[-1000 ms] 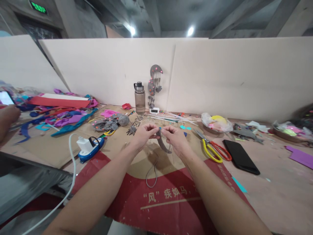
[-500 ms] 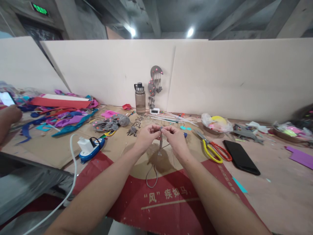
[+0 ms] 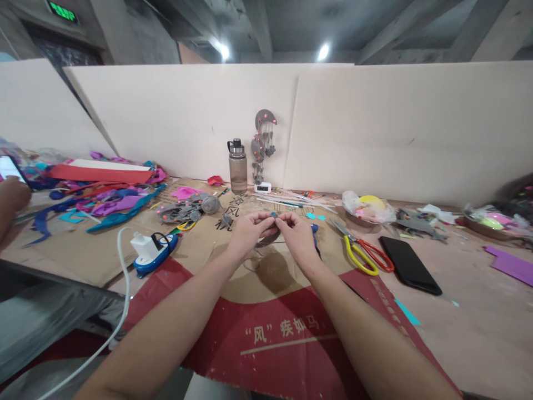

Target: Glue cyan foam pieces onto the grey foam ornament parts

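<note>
My left hand point(image 3: 252, 232) and my right hand point(image 3: 296, 232) meet over the cardboard, fingertips pinched together. Between them is a grey cord point(image 3: 268, 240), which sags in a curve under the fingers. A small dark bluish bit point(image 3: 273, 214) shows where the fingertips come together; its kind is too small to make out. A thin loop of the grey strand hangs below my left hand. Just beyond my right hand, a blue-handled tool point(image 3: 314, 229) is partly hidden. Scissors point(image 3: 362, 256) with yellow and red handles lie to the right.
A black phone point(image 3: 410, 265) lies right of the scissors. A water bottle point(image 3: 238, 169), small clock point(image 3: 262, 188) and grey hanging ornament point(image 3: 265, 119) stand at the back. Grey felt pieces, a yarn ball point(image 3: 209, 204) and a power strip point(image 3: 156, 255) are left. Another person's hand point(image 3: 14, 197) holds a phone.
The grey cord that hung straight down with a long loop is now drawn up into a sagging curve. Its loop has risen and shrunk. Both hands stay nearly in place.
</note>
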The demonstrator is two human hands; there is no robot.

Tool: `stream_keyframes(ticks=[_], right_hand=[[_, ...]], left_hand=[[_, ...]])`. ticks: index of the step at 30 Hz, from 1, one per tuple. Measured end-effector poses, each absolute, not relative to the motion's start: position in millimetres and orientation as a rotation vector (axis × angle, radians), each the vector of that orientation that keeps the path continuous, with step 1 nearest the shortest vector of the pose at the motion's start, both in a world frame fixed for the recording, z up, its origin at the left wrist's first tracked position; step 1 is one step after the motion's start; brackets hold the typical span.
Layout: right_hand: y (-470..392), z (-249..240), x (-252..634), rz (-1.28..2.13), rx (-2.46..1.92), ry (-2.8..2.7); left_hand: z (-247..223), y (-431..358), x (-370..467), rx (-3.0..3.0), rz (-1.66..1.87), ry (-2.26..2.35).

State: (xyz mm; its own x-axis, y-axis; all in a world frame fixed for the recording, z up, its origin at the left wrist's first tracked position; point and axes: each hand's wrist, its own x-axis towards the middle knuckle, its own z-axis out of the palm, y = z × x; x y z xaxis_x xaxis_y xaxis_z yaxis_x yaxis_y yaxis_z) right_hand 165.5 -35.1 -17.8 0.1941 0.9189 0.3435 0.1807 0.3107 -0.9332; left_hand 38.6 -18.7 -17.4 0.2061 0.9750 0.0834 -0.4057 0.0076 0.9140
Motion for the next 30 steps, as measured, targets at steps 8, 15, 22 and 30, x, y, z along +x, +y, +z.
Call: stream_keyframes(ticks=[8,15,22,30], right_hand=[[-34.6,-22.5,161.8,0.722,-1.162,-1.335],[-38.8,-35.1,157.4,0.806,-1.192,-1.656],[-53.3,-26.1,163.2,1.247,-1.214,-1.848],[-73.8,27.6,204.4,1.736,-1.018,-1.771]], left_hand=[[-17.4,-12.0,35.9,0.972,1.347,0.746],[-9.9,5.9,15.2,0.747,1.479,0.684],[7.4,29.3,-22.8,0.41,1.713,0.637],[22.5,40.8,-62.1,0.279,1.928,0.625]])
